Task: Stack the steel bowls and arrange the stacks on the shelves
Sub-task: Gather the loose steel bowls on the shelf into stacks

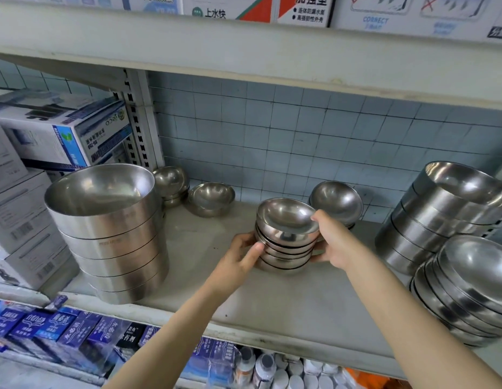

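Observation:
A stack of several small steel bowls stands in the middle of the white shelf. My left hand grips its left side, thumb along the lower bowls. My right hand holds the right side, thumb on the top bowl's rim. Behind the stack sit a tilted small bowl, a small bowl pair and another small stack at the back left.
A tall stack of large straight-walled bowls stands at the left, another at the right, with a leaning stack of round bowls in front of it. Cardboard boxes fill the left bay; blue boxes and bottles sit on the shelf below.

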Action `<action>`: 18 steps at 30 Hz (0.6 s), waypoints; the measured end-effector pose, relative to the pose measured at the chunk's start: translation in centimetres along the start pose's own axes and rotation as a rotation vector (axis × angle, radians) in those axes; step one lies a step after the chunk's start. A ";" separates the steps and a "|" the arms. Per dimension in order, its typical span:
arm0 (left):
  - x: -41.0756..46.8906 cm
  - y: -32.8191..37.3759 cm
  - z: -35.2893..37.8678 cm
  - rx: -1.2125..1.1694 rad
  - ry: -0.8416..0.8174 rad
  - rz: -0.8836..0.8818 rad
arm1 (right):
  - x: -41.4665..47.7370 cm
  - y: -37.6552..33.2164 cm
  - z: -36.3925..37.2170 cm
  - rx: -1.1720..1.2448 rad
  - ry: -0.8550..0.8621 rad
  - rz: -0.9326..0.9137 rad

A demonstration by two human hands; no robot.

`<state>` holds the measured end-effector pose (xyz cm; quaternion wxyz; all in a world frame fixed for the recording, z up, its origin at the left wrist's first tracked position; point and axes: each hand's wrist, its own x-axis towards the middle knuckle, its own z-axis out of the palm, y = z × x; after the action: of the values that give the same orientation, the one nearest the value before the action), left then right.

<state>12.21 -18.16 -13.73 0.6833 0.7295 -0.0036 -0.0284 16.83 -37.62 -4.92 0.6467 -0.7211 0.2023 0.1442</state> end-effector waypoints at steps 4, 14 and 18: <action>2.6 0.7 -1.6 -0.223 0.253 -0.174 | 0.2 0.2 -1.0 -0.008 0.004 0.004; 10.2 2.0 -6.1 -0.545 0.581 -0.341 | 1.0 1.0 -1.1 -0.075 -0.040 -0.055; 11.0 2.4 -5.9 -0.478 0.595 -0.325 | 0.7 1.9 -1.5 -0.103 -0.086 -0.124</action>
<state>23.52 -12.94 -11.41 0.7913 0.5177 0.3162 0.0763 16.50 -39.37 -6.72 0.6245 -0.7577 0.1217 0.1451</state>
